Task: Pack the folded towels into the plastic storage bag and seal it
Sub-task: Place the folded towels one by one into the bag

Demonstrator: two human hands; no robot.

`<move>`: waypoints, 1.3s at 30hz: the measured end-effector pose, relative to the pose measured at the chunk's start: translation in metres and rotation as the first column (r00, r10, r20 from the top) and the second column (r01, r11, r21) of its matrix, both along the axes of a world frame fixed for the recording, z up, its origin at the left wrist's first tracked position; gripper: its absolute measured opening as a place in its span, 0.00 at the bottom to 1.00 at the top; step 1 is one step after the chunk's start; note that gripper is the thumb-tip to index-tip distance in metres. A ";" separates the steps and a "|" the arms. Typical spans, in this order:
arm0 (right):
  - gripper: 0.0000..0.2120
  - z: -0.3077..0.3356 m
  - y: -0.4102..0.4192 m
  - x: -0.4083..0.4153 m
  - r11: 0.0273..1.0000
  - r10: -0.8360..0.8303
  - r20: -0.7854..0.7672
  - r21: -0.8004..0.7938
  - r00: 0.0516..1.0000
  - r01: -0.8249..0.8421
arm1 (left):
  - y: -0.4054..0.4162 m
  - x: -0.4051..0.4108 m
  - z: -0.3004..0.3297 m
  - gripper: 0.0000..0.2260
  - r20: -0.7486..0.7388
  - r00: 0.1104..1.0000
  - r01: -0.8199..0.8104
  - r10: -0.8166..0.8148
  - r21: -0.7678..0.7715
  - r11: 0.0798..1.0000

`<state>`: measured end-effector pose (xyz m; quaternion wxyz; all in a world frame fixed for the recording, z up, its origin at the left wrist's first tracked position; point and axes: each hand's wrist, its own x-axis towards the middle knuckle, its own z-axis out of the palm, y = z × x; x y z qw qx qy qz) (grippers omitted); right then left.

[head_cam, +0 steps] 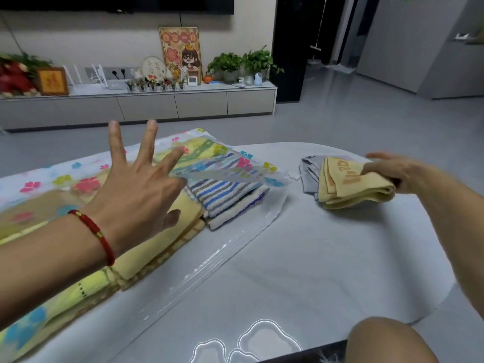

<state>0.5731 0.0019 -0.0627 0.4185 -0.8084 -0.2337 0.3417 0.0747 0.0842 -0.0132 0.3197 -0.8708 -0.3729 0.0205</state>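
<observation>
A clear plastic storage bag (86, 169) printed with coloured flowers lies across the left of the grey table (301, 271). Its open mouth faces right. Inside lie a yellow towel (157, 247) and a blue-striped towel (225, 195) that sticks out of the mouth. My left hand (136, 189) hovers over the bag with fingers spread; its index finger and thumb pinch the bag's upper flap (235, 174) and hold it raised. My right hand (398, 174) grips a folded yellow towel (351, 187) with orange lettering, resting on a folded grey towel (309, 176).
A knee (387, 341) shows at the table's near right edge. White cloud shapes (248, 344) mark the tabletop near the front. Beyond the table is grey floor, then a low cabinet (157, 106) with plants, frames and small items.
</observation>
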 end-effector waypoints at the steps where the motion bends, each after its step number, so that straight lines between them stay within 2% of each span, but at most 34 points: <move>1: 0.21 0.005 -0.014 -0.008 0.998 -0.013 -0.202 0.053 0.979 0.025 | -0.002 -0.008 0.001 0.24 0.005 0.999 -0.031 0.031 -0.012 0.999; 3: 0.20 0.012 -0.044 -0.028 0.994 0.019 -0.414 0.104 0.910 0.026 | -0.008 -0.024 0.004 0.21 0.006 0.996 -0.089 0.089 -0.038 0.995; 6: 0.27 0.017 -0.087 -0.066 0.984 0.153 -0.498 0.155 0.854 -0.086 | -0.011 -0.044 0.010 0.22 -0.004 0.992 -0.127 0.127 -0.038 0.991; 9: 0.26 0.020 -0.117 -0.123 0.940 0.339 -0.594 0.236 0.729 -0.245 | -0.005 -0.054 0.027 0.28 0.019 0.992 -0.127 0.128 -0.028 0.991; 13: 0.28 0.028 -0.108 -0.216 0.809 0.580 -0.571 0.320 0.581 -0.493 | -0.001 -0.056 0.054 0.30 0.087 0.989 -0.111 0.117 -0.078 0.991; 15: 0.26 0.029 -0.081 -0.263 0.755 0.648 -0.527 0.350 0.550 -0.554 | -0.002 -0.056 0.064 0.29 0.096 0.988 -0.113 0.121 -0.086 0.990; 18: 0.24 0.028 -0.021 -0.327 0.751 0.657 -0.466 0.476 0.593 -0.458 | -0.004 -0.055 0.078 0.28 0.099 0.985 -0.132 0.143 -0.108 0.985; 21: 0.22 0.007 0.041 -0.370 0.800 0.507 -0.545 0.587 0.668 -0.128 | -0.006 -0.055 0.085 0.27 0.097 0.982 -0.150 0.162 -0.123 0.981; 22: 0.22 -0.008 0.058 -0.378 0.817 0.445 -0.523 0.569 0.727 -0.091 | -0.006 -0.056 0.085 0.27 0.099 0.982 -0.151 0.163 -0.120 0.981; 24: 0.21 -0.036 0.082 -0.386 0.882 0.314 -0.327 0.448 0.892 -0.146 | -0.007 -0.058 0.083 0.28 0.093 0.984 -0.142 0.152 -0.105 0.984; 26: 0.22 -0.054 0.091 -0.387 0.912 0.283 -0.107 0.337 0.953 -0.233 | -0.008 -0.059 0.079 0.28 0.086 0.987 -0.128 0.136 -0.093 0.987; 28: 0.23 -0.056 0.093 -0.381 0.897 0.320 0.011 0.318 0.947 -0.307 | -0.009 -0.057 0.075 0.28 0.089 0.988 -0.113 0.122 -0.098 0.989; 30: 0.24 -0.051 0.085 -0.368 0.865 0.387 0.187 0.267 0.903 -0.426 | -0.011 -0.053 0.069 0.27 0.104 0.989 -0.091 0.103 -0.115 0.989; 34: 0.10 -0.049 0.034 -0.309 0.813 0.465 0.447 0.124 0.764 -0.568 | -0.013 -0.042 0.054 0.24 0.139 0.989 -0.040 0.057 -0.123 0.992; 35: 0.10 -0.048 0.018 -0.287 0.822 0.459 0.491 0.081 0.740 -0.564 | -0.012 -0.039 0.050 0.23 0.139 0.989 -0.033 0.049 -0.116 0.993; 37: 0.12 -0.046 -0.009 -0.241 0.878 0.399 0.490 0.040 0.775 -0.477 | -0.010 -0.033 0.042 0.21 0.152 0.988 -0.005 0.019 -0.094 0.996; 39: 0.14 -0.048 -0.021 -0.193 0.966 0.171 0.537 0.072 0.826 -0.247 | -0.008 -0.025 0.035 0.18 0.190 0.981 0.046 -0.033 -0.069 0.997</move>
